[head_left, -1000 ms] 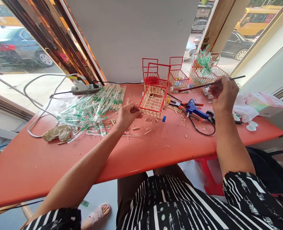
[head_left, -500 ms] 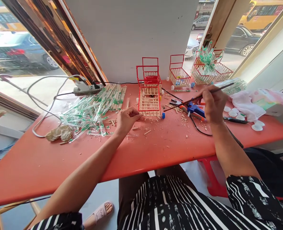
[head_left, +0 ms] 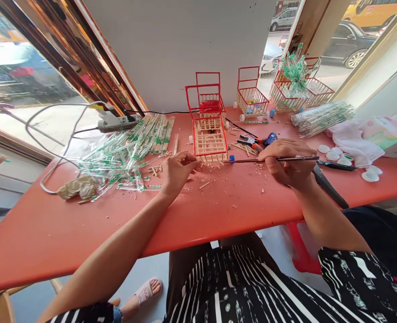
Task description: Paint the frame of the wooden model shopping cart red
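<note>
A small stick-built shopping cart (head_left: 210, 144) with red-coloured rim and handle stands on the red table before me. My left hand (head_left: 179, 172) pinches its near left corner, fingertips and thumb together; the wheel there is hidden. In my right hand (head_left: 287, 163) is a thin dark paintbrush (head_left: 240, 161), held nearly level and pointing left. Its tip lies close to the blue bottle-cap wheel (head_left: 232, 159) at the cart's near right corner; whether they touch I cannot tell. Partly behind my right hand lies a blue glue gun (head_left: 271, 138).
Wrapped chopsticks and torn wrappers (head_left: 118, 157) cover the left side, near a power strip (head_left: 119, 123). More carts (head_left: 252, 101) stand at the back. Pliers (head_left: 250, 142), white caps (head_left: 333, 154), a chopstick bundle (head_left: 322, 117) and a black-handled tool (head_left: 329, 186) lie right. Wood scraps surround the cart.
My right hand has come down and left, and the paintbrush has gone from slanted to nearly level, its tip now by the blue wheel. My left hand stays at the cart's corner.
</note>
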Action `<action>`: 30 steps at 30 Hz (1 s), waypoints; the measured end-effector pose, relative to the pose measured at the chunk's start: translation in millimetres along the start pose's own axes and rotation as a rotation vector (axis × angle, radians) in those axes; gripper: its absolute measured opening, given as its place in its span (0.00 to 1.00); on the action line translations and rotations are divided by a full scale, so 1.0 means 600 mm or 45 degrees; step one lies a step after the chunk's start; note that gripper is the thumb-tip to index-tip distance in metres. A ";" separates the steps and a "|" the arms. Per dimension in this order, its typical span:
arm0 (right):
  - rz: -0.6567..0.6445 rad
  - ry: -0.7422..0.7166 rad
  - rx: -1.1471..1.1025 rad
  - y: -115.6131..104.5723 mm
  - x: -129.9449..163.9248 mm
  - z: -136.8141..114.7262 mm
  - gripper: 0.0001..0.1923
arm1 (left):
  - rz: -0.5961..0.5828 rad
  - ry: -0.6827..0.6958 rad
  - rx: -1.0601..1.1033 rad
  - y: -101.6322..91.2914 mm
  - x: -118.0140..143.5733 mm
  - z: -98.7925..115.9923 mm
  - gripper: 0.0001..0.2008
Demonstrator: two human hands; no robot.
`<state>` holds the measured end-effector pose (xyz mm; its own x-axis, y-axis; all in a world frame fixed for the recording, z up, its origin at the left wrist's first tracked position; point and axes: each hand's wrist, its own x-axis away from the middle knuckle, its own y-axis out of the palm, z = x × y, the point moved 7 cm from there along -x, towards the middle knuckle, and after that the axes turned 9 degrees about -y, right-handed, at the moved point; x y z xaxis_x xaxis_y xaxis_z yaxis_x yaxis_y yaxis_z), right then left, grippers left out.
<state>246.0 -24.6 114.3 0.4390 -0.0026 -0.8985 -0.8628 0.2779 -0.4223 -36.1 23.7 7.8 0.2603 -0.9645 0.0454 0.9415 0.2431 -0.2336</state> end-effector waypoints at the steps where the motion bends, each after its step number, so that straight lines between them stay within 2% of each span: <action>1: -0.014 -0.019 0.000 0.002 -0.002 -0.002 0.09 | -0.003 -0.013 -0.007 0.000 0.001 0.001 0.09; 6: -0.056 -0.087 0.026 0.011 -0.009 -0.012 0.09 | -0.001 -0.061 -0.026 -0.002 0.005 -0.003 0.07; 13: -0.095 -0.094 0.088 0.017 -0.008 -0.012 0.08 | -0.036 -0.003 -0.015 0.000 0.004 -0.007 0.11; 23: 0.060 -0.135 0.109 -0.008 -0.006 -0.015 0.06 | -0.090 0.118 -0.056 -0.009 0.000 -0.004 0.08; 27: -0.046 -0.111 0.085 0.006 -0.011 -0.015 0.07 | -0.107 0.059 -0.066 -0.012 0.003 -0.013 0.10; 30: -0.100 -0.104 0.074 0.016 -0.010 -0.013 0.07 | -0.113 0.113 -0.117 -0.016 0.005 -0.006 0.09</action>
<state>232.8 -29.7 114.5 0.5258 0.0510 -0.8491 -0.8099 0.3352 -0.4814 -45.2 17.9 6.6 0.1530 -0.9881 -0.0149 0.9352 0.1497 -0.3208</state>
